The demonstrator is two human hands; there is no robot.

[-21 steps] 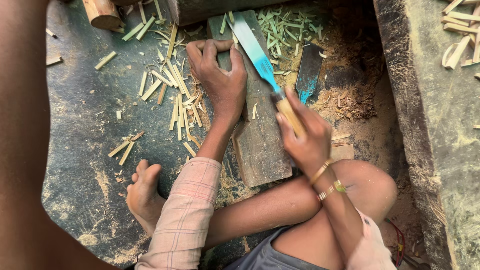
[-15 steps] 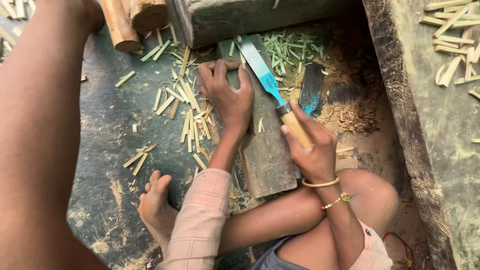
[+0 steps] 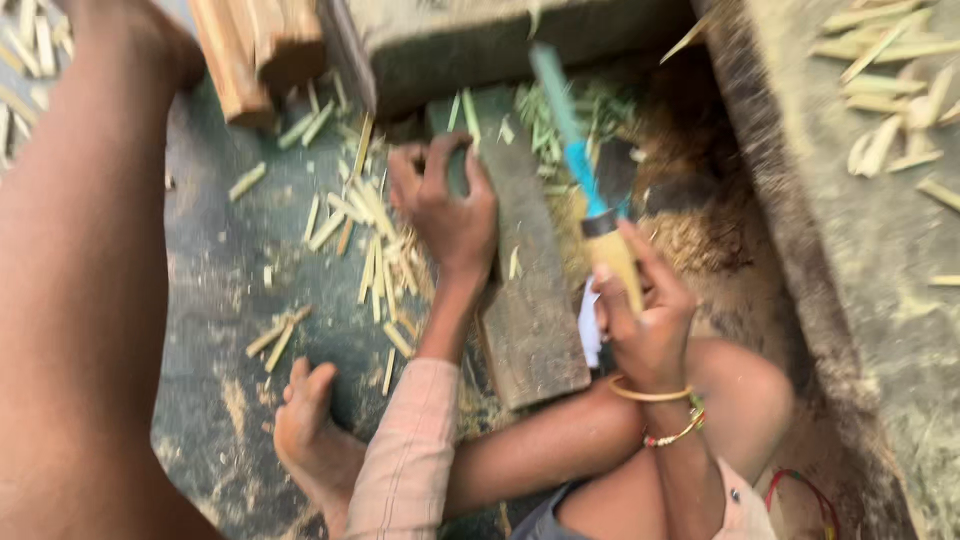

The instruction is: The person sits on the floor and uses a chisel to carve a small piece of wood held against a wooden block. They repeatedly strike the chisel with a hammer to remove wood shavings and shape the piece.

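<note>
Blurring hides the knife (image 3: 575, 150) blade above the right hand (image 3: 645, 320).

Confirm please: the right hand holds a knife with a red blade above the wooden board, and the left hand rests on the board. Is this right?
Not quite. In the head view the knife in the right hand has a blue blade, not red. The left hand does rest on the wooden board.

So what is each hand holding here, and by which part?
Right hand grips the blue-bladed knife by its pale wooden handle. Left hand rests on the dark wooden plank; any hold is unclear.
</note>
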